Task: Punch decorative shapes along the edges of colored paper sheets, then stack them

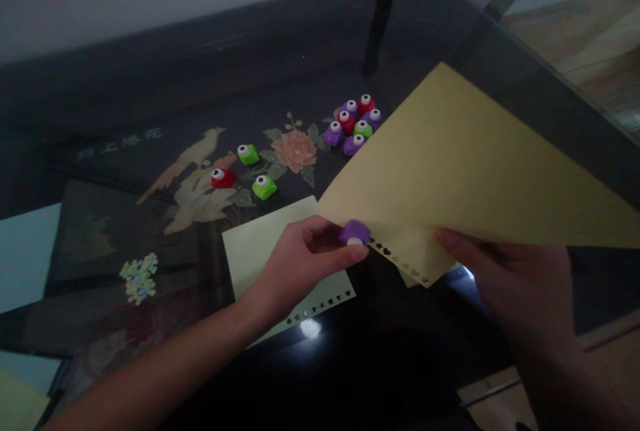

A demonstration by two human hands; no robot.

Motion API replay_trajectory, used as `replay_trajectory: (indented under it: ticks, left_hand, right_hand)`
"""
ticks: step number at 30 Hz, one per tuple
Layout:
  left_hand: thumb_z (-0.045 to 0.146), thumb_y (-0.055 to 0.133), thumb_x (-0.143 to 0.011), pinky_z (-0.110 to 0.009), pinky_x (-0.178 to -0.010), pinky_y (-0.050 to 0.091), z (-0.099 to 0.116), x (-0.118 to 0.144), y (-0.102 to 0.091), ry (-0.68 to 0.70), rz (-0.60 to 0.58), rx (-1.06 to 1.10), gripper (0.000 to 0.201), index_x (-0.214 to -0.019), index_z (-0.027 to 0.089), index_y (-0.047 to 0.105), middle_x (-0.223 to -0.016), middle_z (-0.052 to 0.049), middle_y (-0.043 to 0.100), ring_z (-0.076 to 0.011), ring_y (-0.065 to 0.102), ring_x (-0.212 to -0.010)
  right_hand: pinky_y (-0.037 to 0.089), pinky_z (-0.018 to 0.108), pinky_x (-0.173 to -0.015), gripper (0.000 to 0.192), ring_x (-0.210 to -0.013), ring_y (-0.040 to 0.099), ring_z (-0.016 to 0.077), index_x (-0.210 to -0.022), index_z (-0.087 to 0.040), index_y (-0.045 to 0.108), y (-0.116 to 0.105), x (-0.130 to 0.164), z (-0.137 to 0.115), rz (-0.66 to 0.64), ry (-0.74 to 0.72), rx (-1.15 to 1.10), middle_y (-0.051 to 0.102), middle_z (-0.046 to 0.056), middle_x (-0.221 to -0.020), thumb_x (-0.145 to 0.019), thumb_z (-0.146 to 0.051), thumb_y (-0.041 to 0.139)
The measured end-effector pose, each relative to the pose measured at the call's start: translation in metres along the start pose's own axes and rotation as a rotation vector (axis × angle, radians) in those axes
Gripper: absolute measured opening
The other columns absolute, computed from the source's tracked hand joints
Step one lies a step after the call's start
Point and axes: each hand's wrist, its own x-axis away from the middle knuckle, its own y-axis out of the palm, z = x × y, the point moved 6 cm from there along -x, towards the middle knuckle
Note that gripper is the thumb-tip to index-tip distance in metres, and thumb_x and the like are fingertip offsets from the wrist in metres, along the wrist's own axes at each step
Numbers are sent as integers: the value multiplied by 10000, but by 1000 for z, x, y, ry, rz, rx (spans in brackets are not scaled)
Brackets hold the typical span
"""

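Observation:
Between the thumb and fingers of my left hand [305, 254] is a purple craft punch [355, 232] with a white button, at the near left corner of a large yellow sheet of paper [480, 171]. My right hand [515, 284] grips the sheet's lower edge, thumb on top, and holds it raised and tilted. Whether the paper sits in the punch's slot I cannot tell. Beneath, a smaller yellow sheet [430, 271] shows a row of small punched shapes. Under my left hand lies a pale sheet [255, 251] with punched shapes along its near edge.
Several purple, red and green punches [354, 125] cluster behind the raised sheet. A red punch [223, 178] and two green punches [264, 187] lie further left. Small paper cutouts [139, 277] are piled on the dark glass tabletop [200, 377]. Pale blue paper [27, 254] is at left.

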Motion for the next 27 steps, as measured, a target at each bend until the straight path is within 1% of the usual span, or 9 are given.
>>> replay_trajectory:
  ticks: [5,8,10,13,15,18,20,24,27]
  left_hand:
    - [256,797,-634,-316,-799,534,1,4,-3,-13,16,-31,234,-807,144,688,-823,-28,745,-164,685,-794]
    - [228,782,-646,-327,-843,536,2,3,-5,-3,9,-46,235,-845,142,691,-875,-31,750,-168,692,-838]
    - [213,770,-657,-335,-869,534,2,2,-4,9,-12,-80,254,-888,142,693,-922,-36,750,-176,693,-877]
    - [196,746,-683,-342,-921,523,4,3,-3,70,-50,-152,280,-954,151,692,-988,-34,743,-179,689,-933]
    - [190,738,-690,-346,-957,510,6,4,-3,122,-64,-192,340,-1024,158,681,-1035,-34,734,-180,682,-970]
    - [191,741,-686,-361,-980,505,7,5,-4,163,-54,-238,473,-1146,154,636,-1127,-57,708,-194,668,-1027]
    - [189,732,-693,-373,-982,507,7,7,-4,175,-59,-271,521,-1198,150,609,-1180,-77,685,-204,658,-1056]
    - [180,694,-722,-374,-966,517,11,8,-3,242,-77,-373,509,-1222,155,601,-1208,-91,668,-209,643,-1081]
    - [162,666,-743,-364,-956,520,16,9,-2,366,-66,-541,461,-1201,164,617,-1183,-90,676,-207,635,-1084]
  right_hand:
    - [576,349,-701,71,-741,727,225,-782,-281,760,1,0,1,-2,63,-20,769,11,-787,-731,-298,713]
    - [573,353,-701,72,-730,723,225,-760,-264,761,1,-1,-1,20,59,-16,768,19,-769,-718,-299,715]
    - [567,340,-663,71,-696,716,218,-737,-252,760,0,-2,-1,44,51,-8,763,19,-733,-706,-304,723]
    - [534,303,-564,81,-598,686,196,-684,-241,755,-2,-2,3,65,58,-8,742,15,-648,-695,-319,736]
    - [513,286,-533,80,-561,668,182,-684,-241,756,-4,-1,6,90,73,-21,734,11,-627,-692,-320,746]
    - [525,291,-589,76,-617,686,181,-743,-252,765,-8,0,11,139,94,-39,750,6,-686,-685,-301,763]
    - [528,292,-615,82,-645,694,180,-759,-263,764,-10,0,13,159,110,-53,756,0,-709,-684,-296,770]
    - [521,297,-608,106,-650,694,184,-772,-273,764,-10,3,19,187,158,-50,760,-3,-729,-677,-318,781]
    - [515,298,-584,102,-629,689,188,-739,-273,761,-11,5,22,198,186,-41,757,-4,-708,-661,-331,791]
